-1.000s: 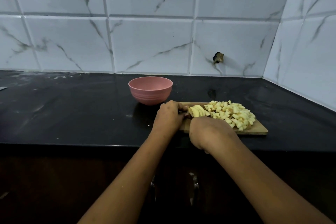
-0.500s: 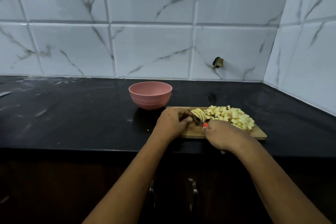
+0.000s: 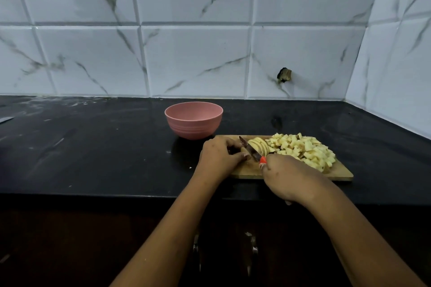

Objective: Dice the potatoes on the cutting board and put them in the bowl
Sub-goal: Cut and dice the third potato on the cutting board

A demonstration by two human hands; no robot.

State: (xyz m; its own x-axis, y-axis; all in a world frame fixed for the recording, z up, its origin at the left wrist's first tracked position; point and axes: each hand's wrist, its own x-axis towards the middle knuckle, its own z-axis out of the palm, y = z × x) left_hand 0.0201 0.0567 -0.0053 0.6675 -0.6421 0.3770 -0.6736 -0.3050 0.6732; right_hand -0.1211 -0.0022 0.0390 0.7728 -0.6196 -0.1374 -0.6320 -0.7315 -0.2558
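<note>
A red-handled knife is gripped by the right hand over the front of the cutting board, its blade angled away to the left. The left hand is set just left of the blade with fingers curled; whether anything is held under them cannot be told. Sliced potato is fanned right of the blade, with diced potato heaped beside it. Behind the board's left corner, a pink bowl is placed on the black counter.

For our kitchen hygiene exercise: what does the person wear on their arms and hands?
Nothing that shows. The left hand and right hand have no gloves or visible rings. The forearms are bare to the frame edge: no sleeves, watch or bracelet.
</note>
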